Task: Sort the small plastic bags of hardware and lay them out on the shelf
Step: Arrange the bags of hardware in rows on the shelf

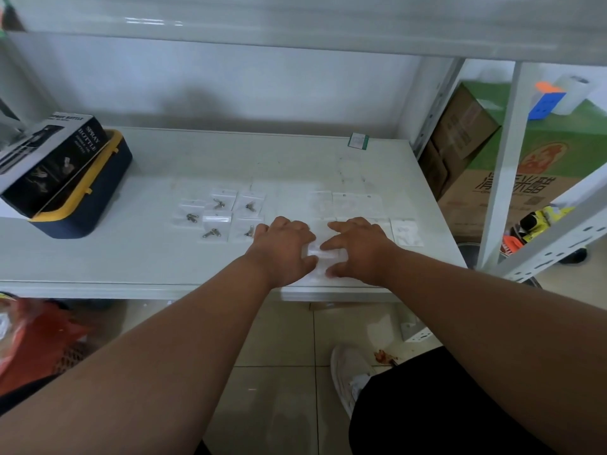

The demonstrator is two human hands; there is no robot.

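Observation:
Several small clear bags with metal clips (216,215) lie in two rows on the white shelf (131,261), left of my hands. More clear bags with pale contents (348,205) lie in a row to the right, and one bag (407,232) sits apart at the far right. My left hand (281,249) and my right hand (359,249) meet near the shelf's front edge. Between them is a small stack of clear bags (323,259), which both hands pinch with thumbs and curled fingers. What is inside the stack cannot be made out.
A black spray-bottle box (49,159) leans on a navy and yellow case (95,205) at the shelf's left. A green-edged card (358,141) stands at the back. Cardboard cartons (466,126) sit behind the right upright (502,178). A red bag (33,336) lies below left.

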